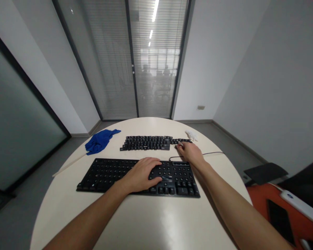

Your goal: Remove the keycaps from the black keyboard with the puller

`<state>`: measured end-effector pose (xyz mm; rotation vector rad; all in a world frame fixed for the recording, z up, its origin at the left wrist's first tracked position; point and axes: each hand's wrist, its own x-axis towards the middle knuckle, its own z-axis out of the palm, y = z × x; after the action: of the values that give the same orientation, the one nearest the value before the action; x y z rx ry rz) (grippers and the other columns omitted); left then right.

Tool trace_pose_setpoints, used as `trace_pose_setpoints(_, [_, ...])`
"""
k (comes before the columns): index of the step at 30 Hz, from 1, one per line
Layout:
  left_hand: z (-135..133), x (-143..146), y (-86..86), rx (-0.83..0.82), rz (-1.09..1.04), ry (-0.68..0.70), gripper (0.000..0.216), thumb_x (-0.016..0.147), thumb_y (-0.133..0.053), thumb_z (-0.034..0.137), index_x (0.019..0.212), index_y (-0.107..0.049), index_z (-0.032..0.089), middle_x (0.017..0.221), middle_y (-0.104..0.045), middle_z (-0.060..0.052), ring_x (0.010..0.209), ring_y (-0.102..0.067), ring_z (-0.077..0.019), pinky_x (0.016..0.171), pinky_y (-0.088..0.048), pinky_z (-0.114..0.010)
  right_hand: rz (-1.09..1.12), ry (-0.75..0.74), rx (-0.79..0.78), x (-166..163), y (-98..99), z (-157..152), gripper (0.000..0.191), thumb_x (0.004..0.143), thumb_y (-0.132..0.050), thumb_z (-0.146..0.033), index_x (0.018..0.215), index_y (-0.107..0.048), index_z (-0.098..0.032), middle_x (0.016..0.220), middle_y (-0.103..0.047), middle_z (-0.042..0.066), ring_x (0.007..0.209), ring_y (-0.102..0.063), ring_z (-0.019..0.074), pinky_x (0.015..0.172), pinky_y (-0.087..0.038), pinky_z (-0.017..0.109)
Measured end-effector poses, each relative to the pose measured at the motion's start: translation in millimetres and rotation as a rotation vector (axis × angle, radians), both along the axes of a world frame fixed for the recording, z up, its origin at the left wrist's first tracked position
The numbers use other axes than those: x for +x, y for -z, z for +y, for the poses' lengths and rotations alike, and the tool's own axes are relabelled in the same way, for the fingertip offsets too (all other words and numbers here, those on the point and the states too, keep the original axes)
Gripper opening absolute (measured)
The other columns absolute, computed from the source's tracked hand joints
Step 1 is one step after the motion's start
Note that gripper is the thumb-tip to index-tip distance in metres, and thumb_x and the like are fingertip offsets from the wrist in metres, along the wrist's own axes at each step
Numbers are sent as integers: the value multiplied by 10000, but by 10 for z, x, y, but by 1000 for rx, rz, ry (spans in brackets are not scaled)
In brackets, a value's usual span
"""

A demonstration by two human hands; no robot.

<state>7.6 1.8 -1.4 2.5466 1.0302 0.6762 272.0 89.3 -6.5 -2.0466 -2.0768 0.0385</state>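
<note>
A black keyboard [106,175] lies on the round white table [146,222], many of its key sockets bare. Behind it, loose black keycaps [148,142] are laid out in rows. My left hand [141,173] rests palm down on the middle of the keyboard with its fingers spread flat, holding nothing. My right hand [190,152] reaches past the keyboard's right end to the right end of the keycap rows. Its fingertips are pinched together on a small keycap there.
A crumpled blue cloth [100,140] lies at the back left of the table, and a white wad [191,134] at the back right. A thin pale stick [67,166] sits near the left edge. The keyboard cable [211,153] trails right. An orange seat [281,215] stands at right.
</note>
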Motion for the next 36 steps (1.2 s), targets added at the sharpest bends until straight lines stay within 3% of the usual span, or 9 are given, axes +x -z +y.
trace_pose_setpoints(20, [-7, -12, -12, -1, -22, 5, 429, 857, -657, 355, 1254, -558, 228, 1331, -584, -100, 1239, -526, -267, 1081, -403, -467, -13, 24, 11, -27, -35, 15, 373, 964, -426, -445, 1043, -699, -203, 1001, -735, 139, 917, -684, 270, 723, -460, 310])
trace_pose_setpoints(26, [-29, -38, -36, -28, 91, 91, 766, 776, -700, 575, 1433, -439, 280, 1528, -399, -117, 1387, -378, -339, 1149, -265, -580, 73, 45, 48, 5, -148, -51, 448, 997, -346, -456, 1016, -704, -186, 962, -738, 148, 902, -679, 267, 750, -443, 311])
trace_pose_setpoints(33, [-16, -106, -126, -70, 76, 118, 727, 690, -760, 604, 1325, -580, 299, 1450, -481, -110, 1319, -450, -339, 1108, -350, -535, 415, -234, 232, 72, -367, -323, 639, 1007, -216, -557, 921, -721, -175, 848, -703, 99, 830, -646, 242, 800, -455, 326])
trace_pose_setpoints(36, [-16, -157, -192, -110, 82, 117, 693, 687, -768, 591, 1289, -607, 286, 1426, -487, -110, 1303, -469, -331, 1096, -381, -505, 599, -308, 207, 39, -420, -423, 674, 980, -230, -628, 871, -716, -175, 650, -615, 43, 619, -595, 188, 660, -468, 308])
